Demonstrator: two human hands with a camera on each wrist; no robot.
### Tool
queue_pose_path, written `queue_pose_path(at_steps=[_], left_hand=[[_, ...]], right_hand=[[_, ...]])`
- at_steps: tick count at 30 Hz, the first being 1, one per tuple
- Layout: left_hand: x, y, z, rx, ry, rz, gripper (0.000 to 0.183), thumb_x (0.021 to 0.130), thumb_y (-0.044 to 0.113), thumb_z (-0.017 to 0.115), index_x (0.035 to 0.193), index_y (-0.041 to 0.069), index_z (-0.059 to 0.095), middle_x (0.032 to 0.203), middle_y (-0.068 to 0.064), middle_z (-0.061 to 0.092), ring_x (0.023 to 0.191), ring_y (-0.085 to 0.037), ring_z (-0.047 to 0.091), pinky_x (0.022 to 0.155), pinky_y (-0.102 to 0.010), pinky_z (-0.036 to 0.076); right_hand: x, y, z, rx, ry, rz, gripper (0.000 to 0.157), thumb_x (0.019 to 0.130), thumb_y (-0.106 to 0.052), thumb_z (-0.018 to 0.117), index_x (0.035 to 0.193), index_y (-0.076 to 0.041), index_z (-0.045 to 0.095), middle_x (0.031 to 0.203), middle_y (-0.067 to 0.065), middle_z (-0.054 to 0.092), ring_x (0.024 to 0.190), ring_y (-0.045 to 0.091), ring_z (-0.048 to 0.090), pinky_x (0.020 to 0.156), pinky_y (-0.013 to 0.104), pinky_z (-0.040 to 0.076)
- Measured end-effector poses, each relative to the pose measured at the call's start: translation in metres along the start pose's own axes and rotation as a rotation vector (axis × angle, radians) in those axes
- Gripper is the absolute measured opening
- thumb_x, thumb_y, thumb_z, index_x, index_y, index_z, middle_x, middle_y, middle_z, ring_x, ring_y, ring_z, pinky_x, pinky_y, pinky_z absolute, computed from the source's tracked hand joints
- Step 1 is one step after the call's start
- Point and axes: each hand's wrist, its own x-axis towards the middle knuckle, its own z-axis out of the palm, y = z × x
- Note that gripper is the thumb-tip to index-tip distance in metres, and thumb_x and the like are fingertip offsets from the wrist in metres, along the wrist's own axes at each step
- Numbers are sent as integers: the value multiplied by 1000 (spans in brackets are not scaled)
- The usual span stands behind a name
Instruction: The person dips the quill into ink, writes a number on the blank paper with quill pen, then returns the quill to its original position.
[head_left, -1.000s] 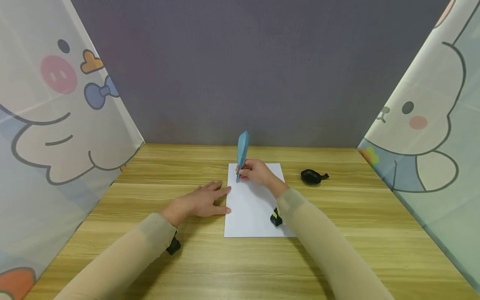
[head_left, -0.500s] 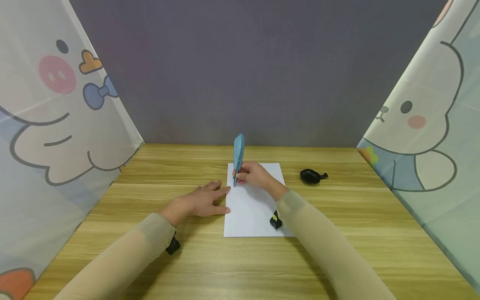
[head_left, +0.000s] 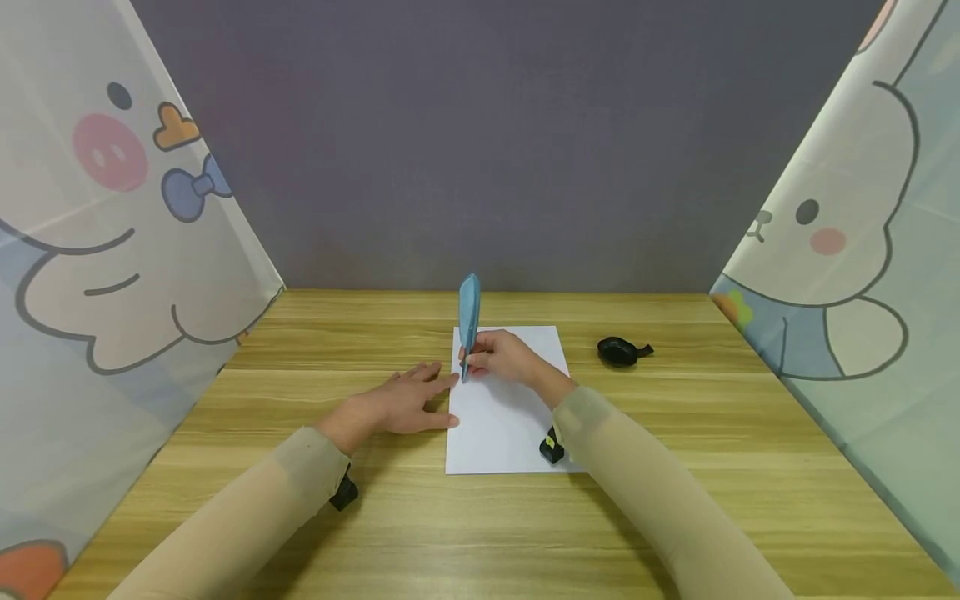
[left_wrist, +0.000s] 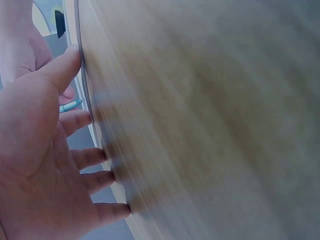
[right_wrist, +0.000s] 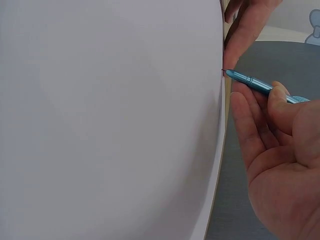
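A white sheet of paper [head_left: 495, 433] lies on the wooden table in front of me. My right hand [head_left: 506, 357] pinches a blue feather-topped pen [head_left: 469, 307] between thumb and fingers, over the sheet's upper left part. In the right wrist view the tip of the blue pen [right_wrist: 242, 76] is right at the paper's surface. The feather end points up and away. My left hand [head_left: 397, 406] lies flat with fingers spread, its thumb and index fingertip on the sheet's left edge. In the left wrist view, the left hand's fingertips [left_wrist: 119, 210] rest on the surface.
A small black round dish-like object with a short tail [head_left: 619, 352] lies right of the paper. Black wrist cameras [head_left: 344, 492] hang under both sleeves. A grey panel [head_left: 480, 150] stands behind the table, with cartoon-printed cloths [head_left: 832, 250] at both sides.
My right hand has brought the pen a little toward me and to the left over the sheet, close to the left index fingertip. The left hand has stayed in place.
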Motion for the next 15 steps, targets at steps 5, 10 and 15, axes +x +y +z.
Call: queue_pose_path(at_steps=[5,10,15], left_hand=[[0,-1,0,4,-2,-1,85,107,66,59,175,23,32,184,-21,17,170,-48,13,132,-77,17],[-1,0,0,-2,-3,-4,85,107,66,59,175,23,32,184,-21,17,170,-48,13,133,-76,16],[-1,0,-1,-6,-4,-7,85,107,67,59,176,27,29,184,-21,16,171,-48,12,133,-76,14]], right_hand=[[-1,0,2,1,-19,0,18,110,-4,65,122,6,75,118,22,79,103,26,80,90,33,68],[-4,0,5,-1,-36,-3,18,110,-4,64,121,5,75,120,22,79,105,26,80,92,35,68],[-8,-2,6,-11,-47,-3,18,111,-5,64,121,5,75,119,21,79,105,25,80,92,35,68]])
